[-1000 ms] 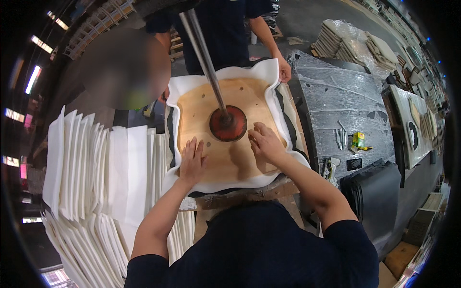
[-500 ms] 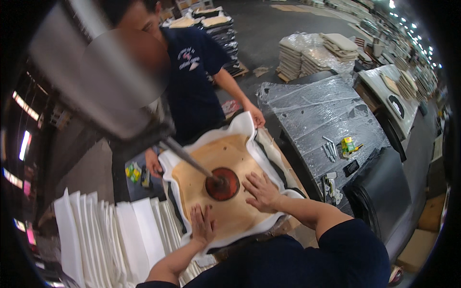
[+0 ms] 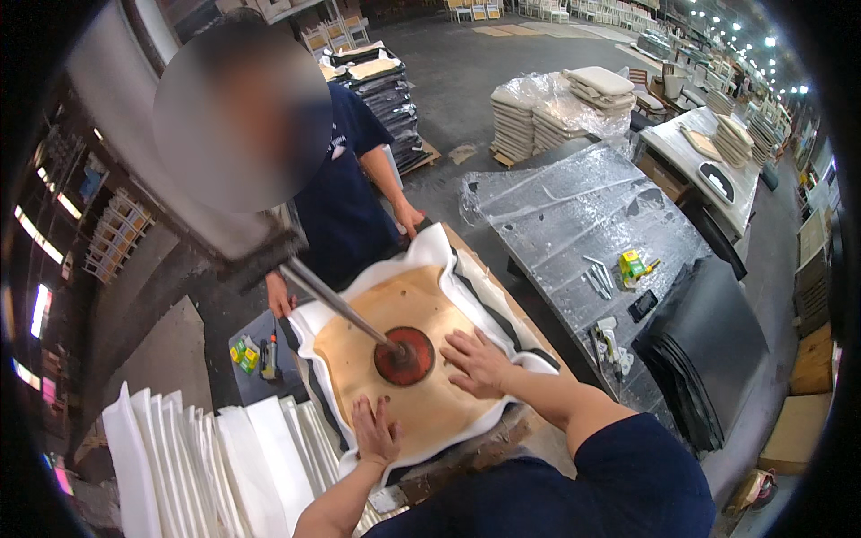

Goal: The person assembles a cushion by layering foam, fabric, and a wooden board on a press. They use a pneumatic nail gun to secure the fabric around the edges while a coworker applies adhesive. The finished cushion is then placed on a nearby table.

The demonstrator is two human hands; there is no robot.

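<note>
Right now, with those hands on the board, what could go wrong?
The right hand lies flat beside the red press disc; fingers could get pinched if they slide under it. The left hand rests at the board edge and might slip off. A co-worker's hand grips the white cover, so a tug could shift things.

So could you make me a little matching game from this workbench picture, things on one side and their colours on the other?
Things:
1. round pad pressing the board's middle
2. wooden board under the left hand and right hand
3. fabric around the board
4. small box on the plastic-covered table

Colours:
A. white
B. yellow and green
C. dark red
D. tan

Pairs: 1-C, 2-D, 3-A, 4-B
</note>
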